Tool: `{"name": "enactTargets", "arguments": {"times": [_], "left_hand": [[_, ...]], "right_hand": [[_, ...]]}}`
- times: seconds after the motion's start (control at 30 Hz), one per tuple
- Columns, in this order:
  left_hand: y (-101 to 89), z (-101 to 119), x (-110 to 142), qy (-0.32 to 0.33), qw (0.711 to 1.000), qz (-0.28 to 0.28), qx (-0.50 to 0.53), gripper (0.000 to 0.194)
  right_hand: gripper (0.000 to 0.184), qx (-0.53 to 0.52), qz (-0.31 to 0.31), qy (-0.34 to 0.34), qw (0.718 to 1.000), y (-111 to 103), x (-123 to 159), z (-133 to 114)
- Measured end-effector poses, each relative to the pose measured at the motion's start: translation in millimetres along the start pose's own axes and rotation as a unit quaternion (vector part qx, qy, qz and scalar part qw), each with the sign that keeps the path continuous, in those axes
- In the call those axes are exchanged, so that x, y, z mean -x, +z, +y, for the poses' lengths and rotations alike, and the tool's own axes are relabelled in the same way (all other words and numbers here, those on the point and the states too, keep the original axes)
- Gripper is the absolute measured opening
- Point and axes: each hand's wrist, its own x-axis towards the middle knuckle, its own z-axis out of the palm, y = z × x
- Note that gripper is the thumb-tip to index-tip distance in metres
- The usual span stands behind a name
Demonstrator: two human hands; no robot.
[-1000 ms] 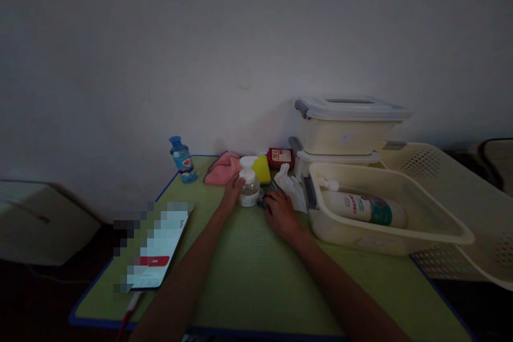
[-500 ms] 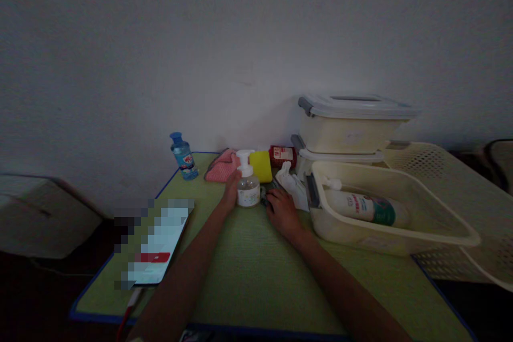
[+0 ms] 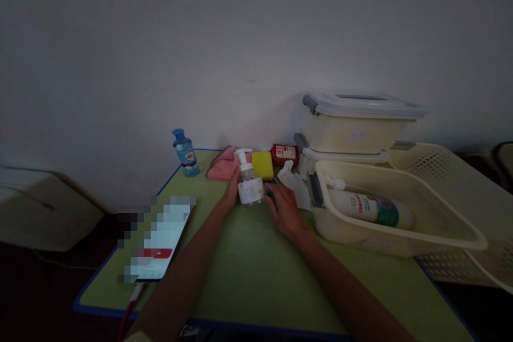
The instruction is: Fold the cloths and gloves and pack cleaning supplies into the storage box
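My left hand [image 3: 232, 190] is wrapped round a small clear pump bottle [image 3: 249, 184] with a white top, which leans a little to the right above the green table [image 3: 248, 267]. My right hand [image 3: 284, 209] lies just right of the bottle with its fingers curled over a small dark thing [image 3: 269, 192] that I cannot make out. A crumpled white cloth [image 3: 294, 180] lies right beside my right hand.
Behind the bottle sit a pink cloth [image 3: 222, 165], a yellow sponge [image 3: 263, 164], a red jar [image 3: 284, 154] and a blue-capped bottle [image 3: 186, 153]. An open cream tub [image 3: 401, 230] holds a lying spray bottle [image 3: 368, 207]; lidded boxes [image 3: 356, 123] stack behind. A phone [image 3: 158, 240] lies left.
The pump bottle has tipped slightly and shifted right in my left hand. My right hand has slid a little right over the dark thing. The view has drifted.
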Motion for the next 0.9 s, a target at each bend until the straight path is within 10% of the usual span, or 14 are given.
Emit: {"name": "enactTargets", "arguments": {"times": [0.9], "left_hand": [[7.8,2.4,7.3,-0.03,1.0,0.0,0.007,0.045]], "right_hand": [[0.038,0.011,-0.081,0.049,0.995,1.7,-2.8,-2.2]]}}
